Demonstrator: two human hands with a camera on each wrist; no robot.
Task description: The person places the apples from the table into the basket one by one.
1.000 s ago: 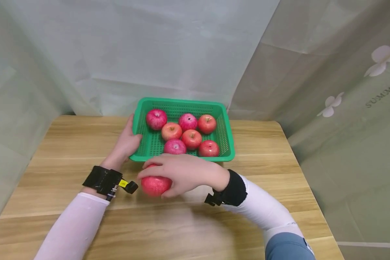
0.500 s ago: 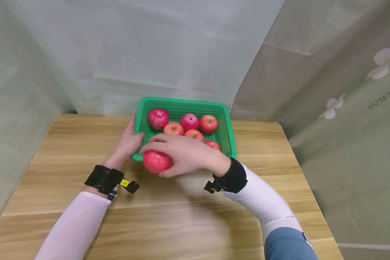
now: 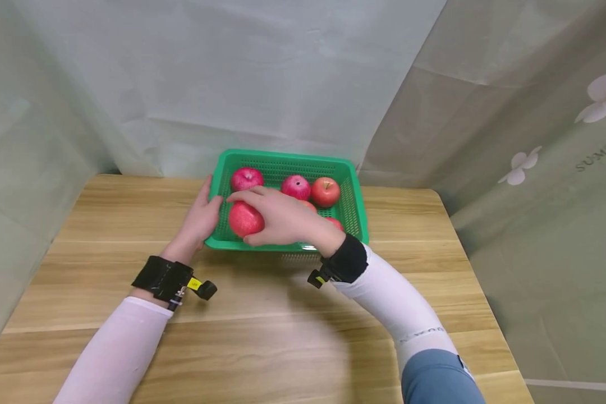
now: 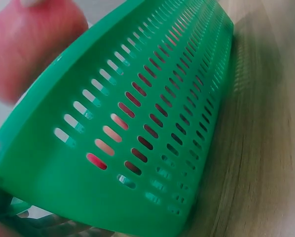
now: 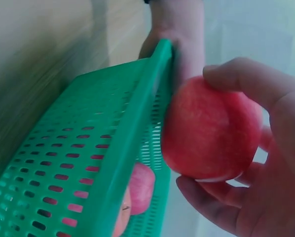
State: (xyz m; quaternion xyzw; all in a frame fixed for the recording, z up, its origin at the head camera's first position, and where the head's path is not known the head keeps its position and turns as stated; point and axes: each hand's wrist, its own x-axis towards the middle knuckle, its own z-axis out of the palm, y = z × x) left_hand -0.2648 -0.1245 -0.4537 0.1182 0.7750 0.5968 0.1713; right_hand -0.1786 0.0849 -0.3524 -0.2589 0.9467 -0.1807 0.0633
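A green plastic basket (image 3: 232, 246) with slotted walls stands on the wooden table, several red apples inside it. At its left end my left hand (image 3: 198, 220) grips the rim, the thumb on the inner side; the left wrist view shows fingers behind the basket wall (image 4: 54, 173). My right hand (image 3: 288, 217) holds a red apple (image 3: 245, 219) over the basket's front left part. In the right wrist view, thumb and fingers curl round this apple (image 5: 211, 131), which is above the rim. The right hand hides some of the apples below it.
Beyond the hand, a dark pink apple (image 3: 246, 178) lies at the basket's back left and a lighter red one (image 3: 325, 192) at the back right. A pale sheet (image 3: 252, 73) hangs behind the table (image 3: 262, 348). A printed curtain (image 3: 545, 224) hangs at the right.
My right hand has carried the apple from in front of the basket, up and away from me, to above its front left inside. The left hand has stayed at the rim.
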